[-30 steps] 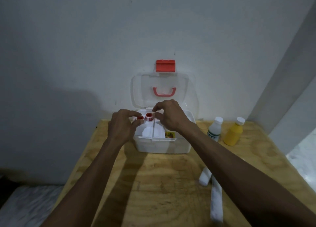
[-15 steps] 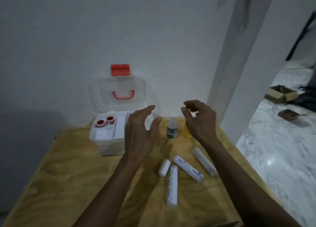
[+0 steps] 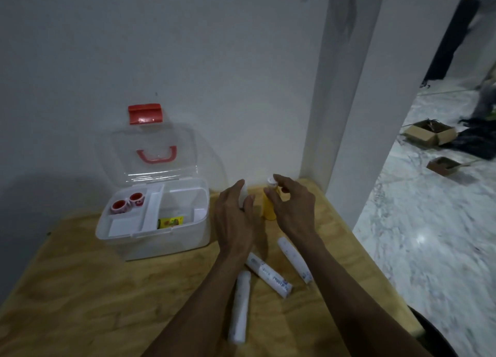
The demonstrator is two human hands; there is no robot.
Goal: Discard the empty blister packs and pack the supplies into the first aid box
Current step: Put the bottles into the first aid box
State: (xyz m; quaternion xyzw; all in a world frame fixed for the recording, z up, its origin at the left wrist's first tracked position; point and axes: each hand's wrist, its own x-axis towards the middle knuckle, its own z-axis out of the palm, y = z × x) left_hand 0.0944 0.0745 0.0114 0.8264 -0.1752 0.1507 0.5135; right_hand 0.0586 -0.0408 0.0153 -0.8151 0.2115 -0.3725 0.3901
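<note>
Both open, reaching: left hand (image 3: pixel 236 217) around white bottle (image 3: pixel 243 195), right hand (image 3: pixel 291 209) around yellow bottle (image 3: pixel 269 209), probably bound for box (image 3: pixel 166 239).

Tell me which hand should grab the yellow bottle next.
Right. The right hand is open, with its fingers already curled beside the yellow bottle near its cap. The left hand is at the white bottle, nearer the first aid box, so it would probably suit that one.
</note>
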